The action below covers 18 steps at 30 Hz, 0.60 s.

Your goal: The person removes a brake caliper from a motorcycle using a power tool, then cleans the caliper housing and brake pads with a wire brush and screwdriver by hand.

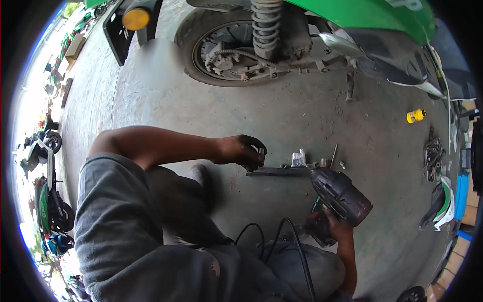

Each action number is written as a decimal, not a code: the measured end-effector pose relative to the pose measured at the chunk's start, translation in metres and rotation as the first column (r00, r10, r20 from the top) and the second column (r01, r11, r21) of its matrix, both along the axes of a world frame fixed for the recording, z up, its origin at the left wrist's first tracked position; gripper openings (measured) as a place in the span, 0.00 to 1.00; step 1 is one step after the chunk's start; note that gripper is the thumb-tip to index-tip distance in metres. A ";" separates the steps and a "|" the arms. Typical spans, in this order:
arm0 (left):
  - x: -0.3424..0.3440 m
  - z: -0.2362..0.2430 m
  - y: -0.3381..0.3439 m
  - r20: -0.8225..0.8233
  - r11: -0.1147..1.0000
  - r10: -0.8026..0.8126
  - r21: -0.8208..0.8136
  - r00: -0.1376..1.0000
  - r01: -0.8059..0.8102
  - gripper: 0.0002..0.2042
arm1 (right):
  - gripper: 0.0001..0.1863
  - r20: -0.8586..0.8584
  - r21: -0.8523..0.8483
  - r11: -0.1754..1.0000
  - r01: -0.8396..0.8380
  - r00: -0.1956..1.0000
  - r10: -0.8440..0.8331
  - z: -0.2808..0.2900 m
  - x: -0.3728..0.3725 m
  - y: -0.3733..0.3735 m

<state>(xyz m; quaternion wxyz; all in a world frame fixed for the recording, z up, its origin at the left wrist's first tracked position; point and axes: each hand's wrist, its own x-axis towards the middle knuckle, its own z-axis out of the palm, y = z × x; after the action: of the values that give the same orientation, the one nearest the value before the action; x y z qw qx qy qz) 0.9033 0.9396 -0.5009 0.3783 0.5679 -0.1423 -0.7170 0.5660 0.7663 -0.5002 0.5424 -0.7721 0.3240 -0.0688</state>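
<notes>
Gripping power tool (341, 194) in my wrapped right hand (340, 225), small metal piece (261, 151) between half-curled left hand's (242, 152) fingers; likely setting up, next needing steady alignment.

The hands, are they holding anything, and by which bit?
The right hand grips the black power tool by its handle. The left hand seems to pinch a small metal piece; by which bit, it's too small to tell.

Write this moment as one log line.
left hand: holds small metal part; right hand: grips power tool; ahead: scooter wheel; floor: yellow bottle
</notes>
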 end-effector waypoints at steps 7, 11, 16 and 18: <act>0.053 0.025 0.019 -0.481 0.755 0.354 -0.360 0.802 -0.549 0.20 | 0.14 0.016 -0.074 0.946 -0.315 0.948 0.317 0.079 0.138 0.051; 0.069 0.016 0.031 -0.688 0.610 0.323 -0.373 0.649 -0.699 0.22 | 0.13 -0.061 -0.179 0.943 -0.280 0.960 0.274 0.068 0.182 0.086; 0.096 -0.005 0.042 -0.745 0.517 0.342 -0.359 0.572 -0.777 0.22 | 0.12 -0.061 -0.608 0.741 -0.286 0.947 0.316 0.054 0.223 0.128; 0.100 -0.016 0.043 -0.705 0.514 0.373 -0.384 0.603 -0.767 0.21 | 0.11 0.025 -0.758 0.634 -0.155 0.964 0.267 0.035 0.231 0.139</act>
<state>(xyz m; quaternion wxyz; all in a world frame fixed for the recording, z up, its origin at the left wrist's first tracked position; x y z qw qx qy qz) 1.0030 0.9823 -0.5167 0.7990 0.1831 -0.0661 -0.5689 0.7969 0.9054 -0.4653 0.2011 -0.9524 0.1367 -0.1839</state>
